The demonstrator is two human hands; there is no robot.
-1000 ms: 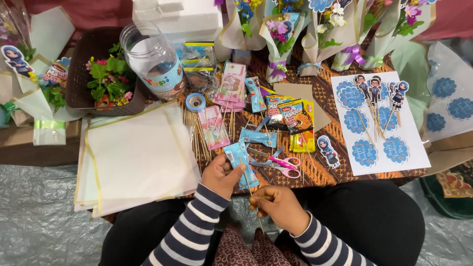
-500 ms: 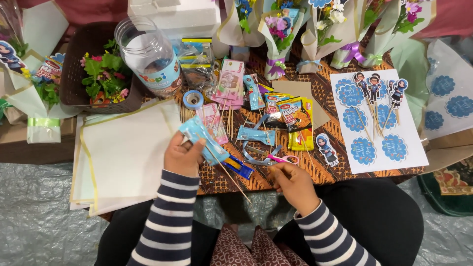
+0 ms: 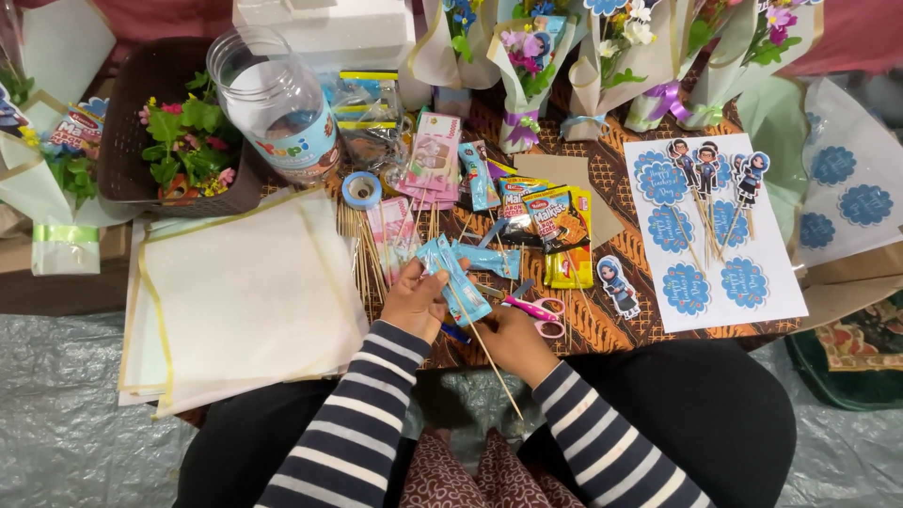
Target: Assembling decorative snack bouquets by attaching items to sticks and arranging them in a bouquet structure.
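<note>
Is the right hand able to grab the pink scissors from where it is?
Probably yes. The right hand rests just beside the pink scissors, which lie on the table with nothing on top of them.

The left hand (image 3: 414, 299) holds a light-blue snack packet (image 3: 458, 273) taped to a thin wooden skewer (image 3: 489, 353). The right hand (image 3: 513, 341) rests just beside pink-handled scissors (image 3: 534, 309) on the patterned table (image 3: 602, 325).

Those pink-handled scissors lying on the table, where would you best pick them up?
Probably by the pink handle loops of the scissors, coming from above on the near side. They lie flat, loops pointing right and clear, while the blade end sits tucked beside the right hand.
</note>
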